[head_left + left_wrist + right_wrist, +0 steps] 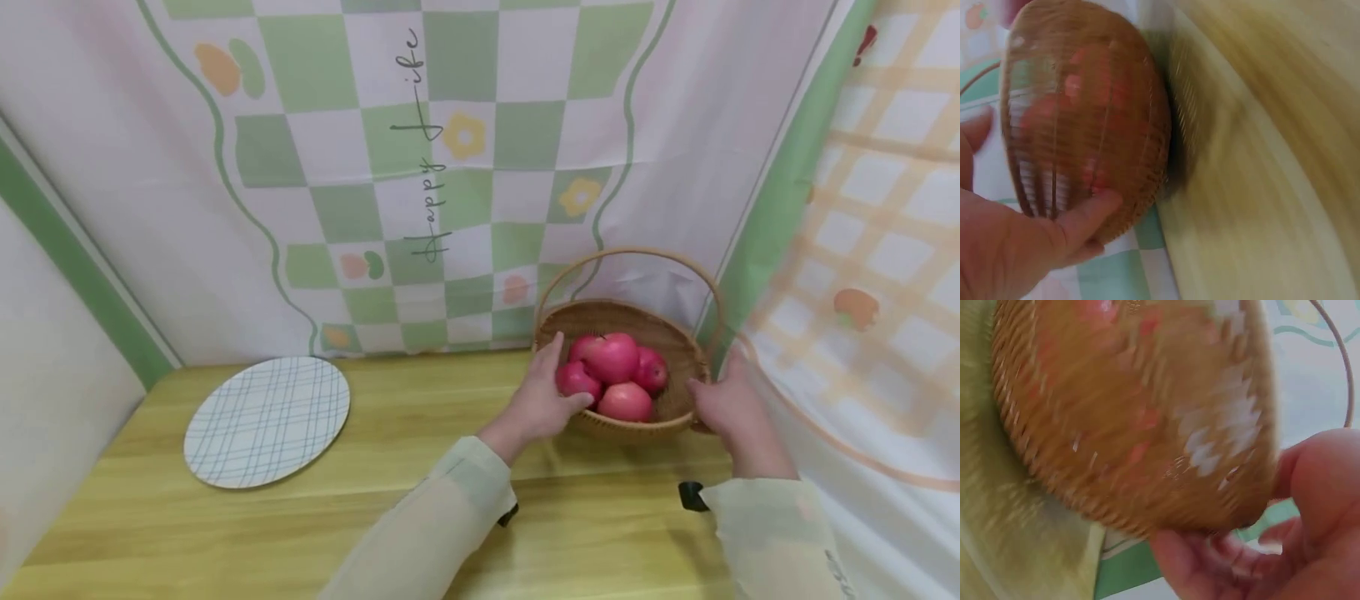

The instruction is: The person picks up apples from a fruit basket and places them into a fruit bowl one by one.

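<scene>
A brown wicker basket [633,425] with an arched handle [637,250] stands at the back right of the table. Several pinkish-red apples [611,358] are heaped inside it. On the basket's left, my left hand [536,400] holds the wall, thumb over the rim and fingers against the outside weave, as the left wrist view also shows. Opposite it, my right hand [738,408] grips the right side, its fingers curled under the weave in the right wrist view. Both wrist views are blurred. Whether the basket's base touches the table cannot be told.
A round white plate [266,421] with blue crossing lines lies on the left of the wooden table [225,542]. Behind the table hangs a green-and-white checked cloth [390,200], and an orange-checked cloth [892,250] closes off the right side.
</scene>
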A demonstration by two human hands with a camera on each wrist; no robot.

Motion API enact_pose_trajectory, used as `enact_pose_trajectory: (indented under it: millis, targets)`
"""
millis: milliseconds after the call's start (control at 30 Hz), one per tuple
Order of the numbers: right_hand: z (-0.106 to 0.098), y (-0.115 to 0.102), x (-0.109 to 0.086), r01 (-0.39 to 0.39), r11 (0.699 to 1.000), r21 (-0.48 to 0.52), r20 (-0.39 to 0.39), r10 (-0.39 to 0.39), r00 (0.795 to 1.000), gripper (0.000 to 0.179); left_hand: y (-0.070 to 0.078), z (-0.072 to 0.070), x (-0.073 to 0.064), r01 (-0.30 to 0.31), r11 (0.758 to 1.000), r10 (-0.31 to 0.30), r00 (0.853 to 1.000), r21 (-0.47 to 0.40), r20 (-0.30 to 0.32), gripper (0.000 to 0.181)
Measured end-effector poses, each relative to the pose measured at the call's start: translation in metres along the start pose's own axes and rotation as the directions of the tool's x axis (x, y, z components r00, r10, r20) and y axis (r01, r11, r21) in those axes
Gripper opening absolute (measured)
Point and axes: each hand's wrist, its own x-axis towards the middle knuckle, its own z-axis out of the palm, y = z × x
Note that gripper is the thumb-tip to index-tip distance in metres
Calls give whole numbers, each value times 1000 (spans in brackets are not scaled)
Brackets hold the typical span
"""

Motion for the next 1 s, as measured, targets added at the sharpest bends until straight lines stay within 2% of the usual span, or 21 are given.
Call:
enact_pose_trajectory:
  millis: [100,133,233,333,467,533,700,767,900,1000]
  targets:
    - [5,0,-1,-41,994,98,52,36,998,84,-1,3,1,41,999,-41,999,27,-20,85]
    - [6,0,-2,-64,993,101,67,58,996,84,-1,4,1,50,999,-49,998,23,-27,83]
    - [7,4,-3,-81,990,117,50,76,996,77,-5,3,2,54,998,-53,998,23,-29,86]
    - [5,9,-3,-34,999,28,5,34,999,58,-11,0,3,27,999,-26,999,31,-18,88]
    - [7,15,-1,75,992,-104,-76,-83,994,43,-21,-5,4,-5,1000,4,1000,13,10,89]
    - [12,18,0,126,989,-79,-105,-134,985,48,-27,-7,4,-10,1000,11,1000,-14,23,90]
    - [23,25,1,240,969,55,-144,-230,962,73,-39,-11,1,-18,995,22,999,-102,42,94]
    - [25,27,1,270,960,79,-151,-256,955,74,-42,-12,1,-16,990,22,999,-140,40,96]
    - [22,30,-1,293,953,71,-159,-279,947,59,-44,-15,1,-3,983,10,999,-184,33,100]
    - [18,32,-4,284,958,50,-164,-272,948,40,-44,-17,1,-1,985,11,998,-171,55,101]
